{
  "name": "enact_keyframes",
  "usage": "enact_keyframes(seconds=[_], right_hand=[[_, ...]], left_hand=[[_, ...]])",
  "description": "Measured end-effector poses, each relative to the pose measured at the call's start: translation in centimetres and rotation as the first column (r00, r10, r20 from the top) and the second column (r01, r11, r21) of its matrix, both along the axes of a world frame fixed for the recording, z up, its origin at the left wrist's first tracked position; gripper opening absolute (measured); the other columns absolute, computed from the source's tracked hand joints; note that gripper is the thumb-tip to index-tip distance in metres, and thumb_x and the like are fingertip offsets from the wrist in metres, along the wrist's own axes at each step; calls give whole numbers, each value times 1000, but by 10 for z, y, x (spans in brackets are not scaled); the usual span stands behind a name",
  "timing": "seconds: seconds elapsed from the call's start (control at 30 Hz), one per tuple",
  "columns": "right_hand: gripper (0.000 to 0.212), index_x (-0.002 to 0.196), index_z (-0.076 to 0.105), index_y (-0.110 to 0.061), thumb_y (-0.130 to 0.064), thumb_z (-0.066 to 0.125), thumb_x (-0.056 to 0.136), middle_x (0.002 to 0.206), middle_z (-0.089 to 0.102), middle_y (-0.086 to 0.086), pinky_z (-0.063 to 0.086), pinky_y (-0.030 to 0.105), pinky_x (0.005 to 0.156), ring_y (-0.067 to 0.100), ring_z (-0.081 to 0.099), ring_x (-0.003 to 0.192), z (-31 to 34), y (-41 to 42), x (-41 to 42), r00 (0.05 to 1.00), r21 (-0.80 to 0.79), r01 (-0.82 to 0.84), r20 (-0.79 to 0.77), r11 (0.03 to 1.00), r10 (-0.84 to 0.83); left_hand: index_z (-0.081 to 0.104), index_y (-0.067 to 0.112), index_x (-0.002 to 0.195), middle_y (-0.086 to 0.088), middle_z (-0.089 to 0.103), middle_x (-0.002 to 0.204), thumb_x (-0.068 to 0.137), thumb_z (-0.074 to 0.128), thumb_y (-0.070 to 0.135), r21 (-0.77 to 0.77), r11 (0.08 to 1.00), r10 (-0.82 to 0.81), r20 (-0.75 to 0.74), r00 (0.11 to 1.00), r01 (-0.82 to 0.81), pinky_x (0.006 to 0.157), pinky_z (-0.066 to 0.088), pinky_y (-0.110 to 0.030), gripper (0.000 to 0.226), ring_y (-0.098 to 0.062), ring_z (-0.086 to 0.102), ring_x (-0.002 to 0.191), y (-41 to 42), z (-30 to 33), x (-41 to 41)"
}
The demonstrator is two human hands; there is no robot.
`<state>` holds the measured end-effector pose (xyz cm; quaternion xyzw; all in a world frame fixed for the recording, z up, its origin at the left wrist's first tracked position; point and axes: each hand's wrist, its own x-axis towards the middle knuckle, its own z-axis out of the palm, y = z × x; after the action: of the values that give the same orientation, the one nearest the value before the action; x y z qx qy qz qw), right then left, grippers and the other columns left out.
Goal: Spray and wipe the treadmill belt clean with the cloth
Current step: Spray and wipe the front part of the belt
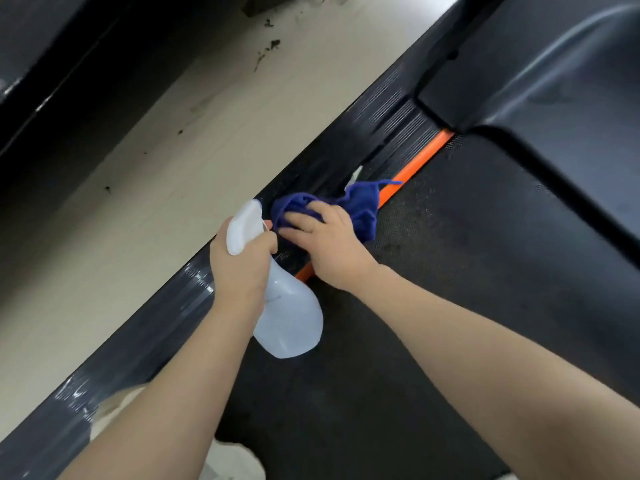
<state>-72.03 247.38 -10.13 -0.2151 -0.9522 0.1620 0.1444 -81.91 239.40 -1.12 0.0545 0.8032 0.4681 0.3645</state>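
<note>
My left hand (239,268) grips the neck of a translucent white spray bottle (291,320), its white trigger head (244,226) pointing up and away. My right hand (329,244) presses a crumpled blue cloth (360,206) down on the treadmill's left side rail (391,123), right beside the orange strip (415,164) that borders the belt. The fingers lie spread over the cloth. The black textured treadmill belt (450,271) fills the middle and right of the view.
A pale floor (156,188) with dark scuff marks runs along the left of the treadmill. The black motor cover (554,74) rises at the upper right. A dark machine base (52,64) sits at the upper left. My light shoe (235,459) shows at the bottom.
</note>
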Motion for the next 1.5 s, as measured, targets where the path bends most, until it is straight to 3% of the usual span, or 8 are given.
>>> enact_keyframes(seconds=[0.13,0.33,0.6,0.83,1.0,1.27,1.4,1.5], right_hand=[[43,108,71,-16,-3,48,74,117,66,5,49,51,83,40,60,101,-11,37,23,967,3,-232,110,973,231],[66,144,34,-24,4,42,85,154,25,-2,15,41,112,33,15,141,13,97,60,798,-95,525,400,846,-450],[62,140,43,-19,9,38,84,148,38,-1,25,41,108,28,30,134,58,39,102,918,-420,179,396,890,3],[56,134,51,-18,5,42,84,114,58,3,37,13,76,19,58,94,102,49,206,628,-556,740,367,379,-686],[51,116,57,-25,5,37,80,81,68,8,56,25,60,15,68,66,99,37,216,411,-824,565,336,-53,-848],[51,121,58,-24,1,39,81,94,63,-1,48,27,73,15,61,81,95,16,242,271,-729,683,312,-46,-911],[55,134,48,-22,2,40,85,125,54,2,43,26,83,21,54,108,90,10,235,357,-660,749,321,63,-877],[56,142,38,-14,2,43,88,142,42,7,31,22,97,25,39,128,79,14,221,482,-531,804,318,268,-816]], left_hand=[[61,31,97,16,58,79,75,56,-1,-3,997,-75,-29,997,75,60,37,-16,39,2,52,65,2,4,7],[55,36,86,15,58,84,81,55,-4,-49,969,-243,-39,969,241,59,38,-19,40,-1,52,74,13,14,17],[64,24,108,9,65,91,71,60,-1,-19,842,-540,-46,840,540,64,43,-15,45,-3,58,80,35,22,43],[64,14,106,1,61,99,87,65,19,-136,756,-646,3,763,641,78,43,-29,20,-18,58,94,51,9,83],[52,16,79,-6,54,84,91,55,27,-219,680,-730,-114,674,700,75,44,-35,17,-21,49,79,61,1,109],[54,15,122,5,50,107,92,57,26,-187,460,-879,45,475,868,77,38,-26,32,-11,47,97,46,0,150],[48,12,70,2,47,71,87,56,15,-157,622,-781,-59,622,767,56,35,-25,19,-16,46,71,50,-4,141],[58,-3,80,-6,54,73,80,58,19,-152,690,-723,-131,678,707,65,40,-32,23,-21,51,72,54,-4,121]])
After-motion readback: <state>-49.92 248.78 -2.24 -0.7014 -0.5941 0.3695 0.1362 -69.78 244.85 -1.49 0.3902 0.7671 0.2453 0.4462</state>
